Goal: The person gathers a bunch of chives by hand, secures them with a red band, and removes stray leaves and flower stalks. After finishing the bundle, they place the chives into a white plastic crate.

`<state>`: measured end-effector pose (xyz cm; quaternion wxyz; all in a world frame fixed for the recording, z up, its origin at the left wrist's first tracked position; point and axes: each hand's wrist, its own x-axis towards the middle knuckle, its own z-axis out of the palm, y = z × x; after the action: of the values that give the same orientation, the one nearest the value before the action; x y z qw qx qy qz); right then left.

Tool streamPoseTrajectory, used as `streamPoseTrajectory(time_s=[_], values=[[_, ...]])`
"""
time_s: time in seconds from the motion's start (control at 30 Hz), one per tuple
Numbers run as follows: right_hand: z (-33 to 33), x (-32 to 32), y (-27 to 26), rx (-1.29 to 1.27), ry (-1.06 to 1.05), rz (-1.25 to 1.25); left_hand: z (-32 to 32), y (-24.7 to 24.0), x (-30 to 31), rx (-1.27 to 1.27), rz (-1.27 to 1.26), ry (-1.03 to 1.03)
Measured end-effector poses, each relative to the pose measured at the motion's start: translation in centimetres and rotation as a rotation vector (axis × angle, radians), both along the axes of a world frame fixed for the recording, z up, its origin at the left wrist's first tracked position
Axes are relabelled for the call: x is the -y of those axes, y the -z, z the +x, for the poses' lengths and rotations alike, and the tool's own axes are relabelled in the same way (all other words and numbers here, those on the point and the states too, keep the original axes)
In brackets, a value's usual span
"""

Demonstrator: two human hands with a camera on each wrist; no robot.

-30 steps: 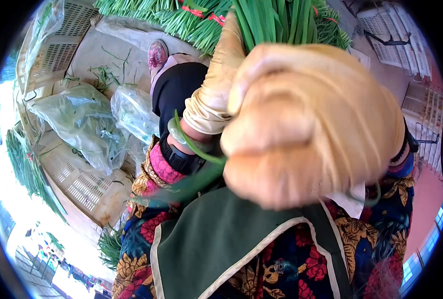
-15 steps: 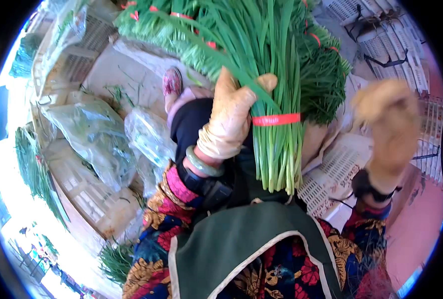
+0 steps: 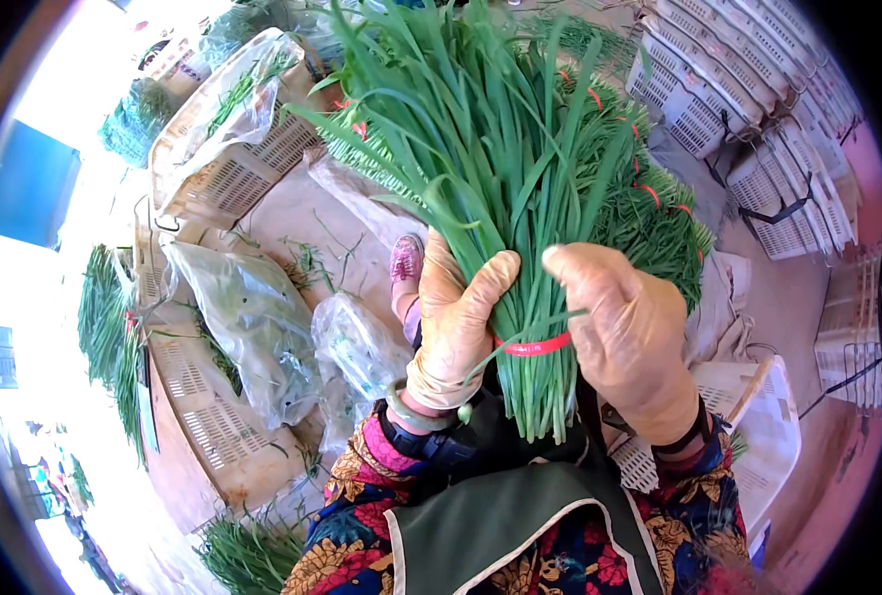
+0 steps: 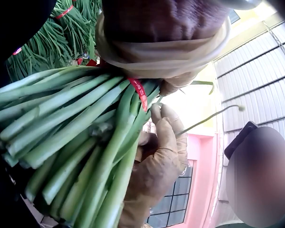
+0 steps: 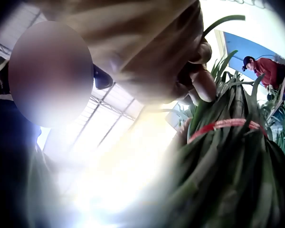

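Observation:
A bunch of green leafy chives point(image 3: 535, 402) with pale cut ends stands in front of the lap, bound by a red band point(image 3: 538, 346). My gloved left hand point(image 3: 451, 322) grips it just above the band, thumb across the leaves. On the bunch's other side, my gloved right hand point(image 3: 630, 342) has its fingers curled close to the leaves. It pinches a thin chive stalk point(image 4: 206, 121) with a small bud at the tip, as the left wrist view shows. In the right wrist view, the band and leaves lie below the right fingers.
Banded bunches point(image 3: 649, 228) are piled beyond the held one. Clear plastic bags point(image 3: 252, 317) and a slatted crate point(image 3: 218, 416) lie on the left, with a white crate point(image 3: 773, 426) at the right knee. Stacked crates point(image 3: 788, 188) stand far right. Another person point(image 5: 268, 71) appears in the right wrist view.
The right hand swung out to the right, then came back beside the bunch and now pinches a stalk. The left hand has kept its grip as the view shifted.

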<state>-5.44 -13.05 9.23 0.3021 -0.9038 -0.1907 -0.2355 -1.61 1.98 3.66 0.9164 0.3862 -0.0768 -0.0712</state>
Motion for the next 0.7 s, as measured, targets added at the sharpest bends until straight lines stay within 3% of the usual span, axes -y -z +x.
streamPoseTrajectory(time_s=[0.13, 0.3, 0.4, 0.43, 0.53, 0.67, 0.7], values=[[0.7, 0.0, 0.7, -0.006, -0.006, 0.202, -1.3, 0.5, -0.6, -0.018, 0.025, -0.083], [1.8, -1.2, -2.9, -0.328, 0.101, 0.672, -1.9, 0.3, -0.8, 0.032, -0.048, -0.038], [1.9, -2.6, -3.9, -0.18, -0.031, 0.682, -2.7, -0.7, -0.5, 0.032, -0.011, -0.064], [1.9, -2.7, -4.7, -0.214, 0.048, 0.532, -2.7, -0.5, -0.8, 0.05, 0.002, -0.055], [3.6, -2.9, -5.6, -0.251, 0.063, 0.617, -3.3, -0.6, -0.5, 0.096, -0.024, -0.079], [6.3, -1.2, -4.5, -0.183, 0.134, 0.289, -3.8, -1.3, -0.6, 0.079, 0.015, -0.051], [6.4, -1.1, -4.2, -0.213, 0.066, 0.347, -3.9, -1.3, -0.7, 0.08, 0.022, -0.042]])
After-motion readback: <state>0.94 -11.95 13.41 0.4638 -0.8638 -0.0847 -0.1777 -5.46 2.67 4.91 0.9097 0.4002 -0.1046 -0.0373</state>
